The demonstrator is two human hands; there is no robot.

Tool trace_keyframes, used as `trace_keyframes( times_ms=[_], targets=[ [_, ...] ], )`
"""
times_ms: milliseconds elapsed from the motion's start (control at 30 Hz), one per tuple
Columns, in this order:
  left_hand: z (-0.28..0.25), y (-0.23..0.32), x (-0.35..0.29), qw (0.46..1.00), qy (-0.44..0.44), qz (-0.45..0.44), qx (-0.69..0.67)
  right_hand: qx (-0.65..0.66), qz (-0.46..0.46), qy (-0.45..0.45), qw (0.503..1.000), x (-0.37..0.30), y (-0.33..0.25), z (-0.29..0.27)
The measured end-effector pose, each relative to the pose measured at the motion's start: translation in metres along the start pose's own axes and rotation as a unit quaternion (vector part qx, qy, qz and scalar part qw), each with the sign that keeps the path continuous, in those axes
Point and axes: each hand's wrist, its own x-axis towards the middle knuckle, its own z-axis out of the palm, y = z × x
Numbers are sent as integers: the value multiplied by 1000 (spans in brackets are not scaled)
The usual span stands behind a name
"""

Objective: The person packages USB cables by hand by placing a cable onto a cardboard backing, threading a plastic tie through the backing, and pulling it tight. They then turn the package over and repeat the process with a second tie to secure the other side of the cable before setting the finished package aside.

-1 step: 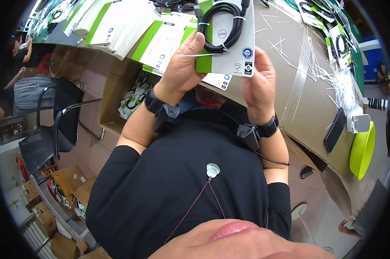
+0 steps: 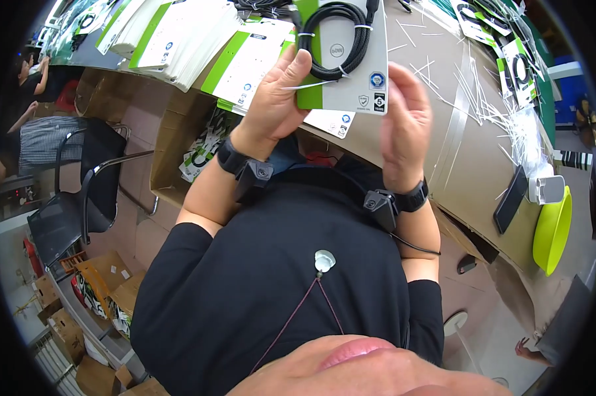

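My left hand [image 2: 277, 99] grips the left edge of a green and white backing card [image 2: 350, 103], its thumb lying over the front. Coiled on the card is a black braided cable [image 2: 357, 49], bound with white ties. A loose white tie end [image 2: 309, 86] sticks out from the lower tie toward my left thumb. Beside the card's right edge is my right hand [image 2: 408, 125], fingers loosely extended with nothing visible in them. Whether a fingertip still touches that edge cannot be made out.
Stacks of flat cards [image 2: 186, 39] lie on the left of the table [image 2: 436, 138]. Loose white ties [image 2: 476, 99], carded cables [image 2: 519, 69], a phone [image 2: 511, 200] and a yellow-green bin [image 2: 554, 231] are on the right. A cardboard box [image 2: 168, 142] sits below, near a black chair [image 2: 100, 178].
My right hand has come away from the card's lower right corner, moving slightly right, with its fingers loosened. The card in my left hand has shifted slightly left and up.
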Motion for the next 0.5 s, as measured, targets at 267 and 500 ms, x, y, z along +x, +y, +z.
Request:
trace_keyframes(
  times_ms=[267, 500],
  targets=[
    [0, -5, 3, 971, -1, 104, 217, -660, -391, -164, 620, 3, -39, 20],
    [2, -9, 3, 885, 3, 248, 393, -166, -90, -76, 979, -7, -19, 25]
  ],
)
